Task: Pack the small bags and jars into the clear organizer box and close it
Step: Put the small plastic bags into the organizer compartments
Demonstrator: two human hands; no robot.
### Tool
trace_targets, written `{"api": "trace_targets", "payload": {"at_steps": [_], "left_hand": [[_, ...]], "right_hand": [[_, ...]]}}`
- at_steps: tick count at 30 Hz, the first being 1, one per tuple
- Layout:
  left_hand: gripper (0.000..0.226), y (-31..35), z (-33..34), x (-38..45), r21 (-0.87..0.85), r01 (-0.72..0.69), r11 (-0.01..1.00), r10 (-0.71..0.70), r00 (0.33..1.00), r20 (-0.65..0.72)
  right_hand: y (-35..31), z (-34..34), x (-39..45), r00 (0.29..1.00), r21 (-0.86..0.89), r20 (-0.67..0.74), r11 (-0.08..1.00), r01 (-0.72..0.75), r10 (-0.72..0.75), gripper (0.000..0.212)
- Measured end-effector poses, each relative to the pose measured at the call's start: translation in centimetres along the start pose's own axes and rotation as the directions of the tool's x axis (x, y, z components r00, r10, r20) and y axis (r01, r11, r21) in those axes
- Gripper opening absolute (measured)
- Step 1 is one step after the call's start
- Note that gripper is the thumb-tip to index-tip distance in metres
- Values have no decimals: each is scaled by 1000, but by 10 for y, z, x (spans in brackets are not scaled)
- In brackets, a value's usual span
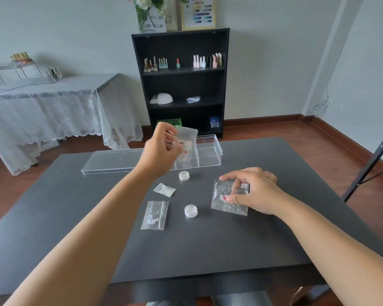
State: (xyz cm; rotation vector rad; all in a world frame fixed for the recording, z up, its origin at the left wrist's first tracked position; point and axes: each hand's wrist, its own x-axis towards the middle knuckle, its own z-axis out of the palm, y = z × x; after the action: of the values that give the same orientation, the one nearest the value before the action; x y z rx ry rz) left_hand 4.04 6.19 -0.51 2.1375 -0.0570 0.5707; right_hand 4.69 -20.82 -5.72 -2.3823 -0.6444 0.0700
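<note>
Your left hand (161,151) is raised over the far middle of the matte dark grey desk (75,217), its fingers (171,134) pinching a small clear plastic zip bag (187,140) that hangs upright above the clear rectangular acrylic organizer box (208,151). The bag is glossy and crinkled, with pale contents and a red speck inside; motion blur hides the finer detail. The box sits near the far edge of the desk, open, with thin transparent dividers splitting it into compartments. Its flat clear lid (113,161) lies on the desk just beside it, toward the far left corner.

Your right hand (252,191) rests toward the right edge of the desk, thumb and fingers pressing on a second clear zip bag with small white beads and one red piece (228,199); this bag lies flat and slightly wrinkled on the surface.

Between your arms, near the desk's centre, lie four loose items. A small round clear jar with a screw lid (184,175) stands just in front of the box. A tiny folded clear bag of white bits (164,189) lies nearer you, tilted. A larger flat zip bag holding pale lilac beads (154,215) lies closer still, and a second small round clear jar (190,211) stands beside it, apart from it.
</note>
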Motion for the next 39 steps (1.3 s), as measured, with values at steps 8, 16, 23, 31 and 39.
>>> {"api": "trace_targets", "payload": {"at_steps": [8,16,23,31,39], "left_hand": [[14,-59,-38,34,250,217,944,-185,972,-143],[16,-71,-31,45,501,170,848,-211,977,26],[54,-62,-21,48,583,195,789,-335,931,143],[28,-59,-22,44,718,12,696,-237,948,214],[24,-54,-48,8,499,153,853,-39,972,-230]], "right_hand": [[-37,-2,29,992,360,-124,932,26,20,30],[-79,3,83,948,681,-228,732,-6,220,7],[-100,21,121,938,740,-89,653,-164,336,38],[-113,41,151,934,647,-97,735,-204,344,49],[-118,56,166,974,227,-175,968,-103,145,25]]}}
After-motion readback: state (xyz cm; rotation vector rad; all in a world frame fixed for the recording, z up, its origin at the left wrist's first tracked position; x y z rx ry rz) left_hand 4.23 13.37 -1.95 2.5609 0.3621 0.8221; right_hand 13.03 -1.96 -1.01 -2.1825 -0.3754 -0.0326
